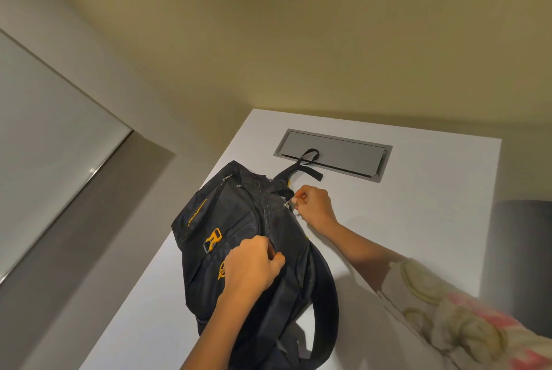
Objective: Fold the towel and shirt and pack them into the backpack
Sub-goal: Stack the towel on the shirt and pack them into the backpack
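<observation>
L hand [253, 263] grips backpack [236, 214]; R hand [313, 207] pinches zip [286, 205].

The black backpack [239, 220] with yellow trim lies flat on the white table [433, 190]. Its zipper [266, 214] looks mostly closed.

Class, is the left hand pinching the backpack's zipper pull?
No, the right hand pinches the zipper pull; the left hand grips the backpack.
</observation>
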The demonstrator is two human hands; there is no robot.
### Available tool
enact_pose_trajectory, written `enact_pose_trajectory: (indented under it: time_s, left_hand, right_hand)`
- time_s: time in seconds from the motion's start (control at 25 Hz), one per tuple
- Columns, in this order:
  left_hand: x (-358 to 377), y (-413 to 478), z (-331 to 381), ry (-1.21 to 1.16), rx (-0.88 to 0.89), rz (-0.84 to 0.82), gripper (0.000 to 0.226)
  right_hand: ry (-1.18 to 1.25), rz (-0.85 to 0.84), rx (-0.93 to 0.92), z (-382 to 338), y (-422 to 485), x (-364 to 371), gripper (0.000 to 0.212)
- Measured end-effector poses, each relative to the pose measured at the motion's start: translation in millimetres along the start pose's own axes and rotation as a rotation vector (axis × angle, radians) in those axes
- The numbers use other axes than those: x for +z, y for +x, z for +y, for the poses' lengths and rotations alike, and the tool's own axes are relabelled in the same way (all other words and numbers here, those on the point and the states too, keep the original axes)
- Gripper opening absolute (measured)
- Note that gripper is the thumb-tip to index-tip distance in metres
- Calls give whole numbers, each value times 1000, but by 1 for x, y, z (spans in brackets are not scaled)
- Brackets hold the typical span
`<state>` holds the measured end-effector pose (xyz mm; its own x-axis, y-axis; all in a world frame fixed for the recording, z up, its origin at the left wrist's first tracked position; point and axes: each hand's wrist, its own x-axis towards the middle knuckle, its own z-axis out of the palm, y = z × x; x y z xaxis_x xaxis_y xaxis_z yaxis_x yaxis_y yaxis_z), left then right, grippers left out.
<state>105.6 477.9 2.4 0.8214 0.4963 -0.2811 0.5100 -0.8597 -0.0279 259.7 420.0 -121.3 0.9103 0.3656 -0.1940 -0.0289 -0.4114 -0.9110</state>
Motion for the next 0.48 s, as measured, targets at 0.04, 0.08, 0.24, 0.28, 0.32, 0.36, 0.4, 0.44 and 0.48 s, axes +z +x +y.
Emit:
enact_pose_trajectory:
  time_s: [0.04,0.08,0.24,0.28,0.32,0.36,0.4,0.44,0.48]
  left_hand:
    - [0,1,-1,-11,-3,-2,28]
    - [1,2,-3,-23,-7,-5,27]
    - [3,2,-10,-73,24,11,27]
    - [3,3,-11,-82,32,21,28]
    - [5,4,-12,-93,36,31,28]
    - [6,5,-13,-106,39,41,29]
    - [9,7,-14,-125,37,40,29]
    - [11,8,-14,-151,37,33,30]
    - [12,8,-14,-183,37,24,30]
  right_hand:
    - [-23,4,2,0,6,2,15]
    - [-45,6,3,0,11,5,17]
    - [-116,20,27,-2,31,16,19]
    - [-128,23,40,-3,36,20,19]
    - [-139,23,50,-3,39,24,19]
    - [-149,16,60,-2,41,27,19]
    - [-157,6,74,0,43,29,18]
    - [-159,-6,90,3,45,30,16]
    - [-155,-24,109,6,47,28,13]
